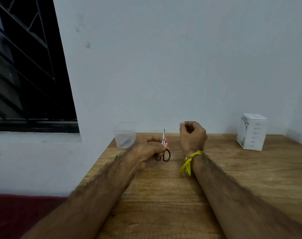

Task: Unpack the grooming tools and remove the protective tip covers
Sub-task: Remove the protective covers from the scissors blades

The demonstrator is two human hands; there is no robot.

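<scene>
My left hand (146, 149) grips a small pair of scissors (164, 149) upright above the wooden table (164, 195). Its bare silver blades point up and its dark finger loops hang below my fingers. To the right and slightly higher, my right hand (192, 135) is raised with its fingers curled. Thumb and forefinger pinch a tiny clear tip cover (181, 123), which is blurred and hard to make out. The two hands are apart, roughly a hand's width between them.
A clear plastic container (125, 138) with a slim tool inside stands at the table's back left corner. A white box (253, 131) stands at the back right. The wall runs right behind the table. A yellow thread band (190, 161) circles my right wrist.
</scene>
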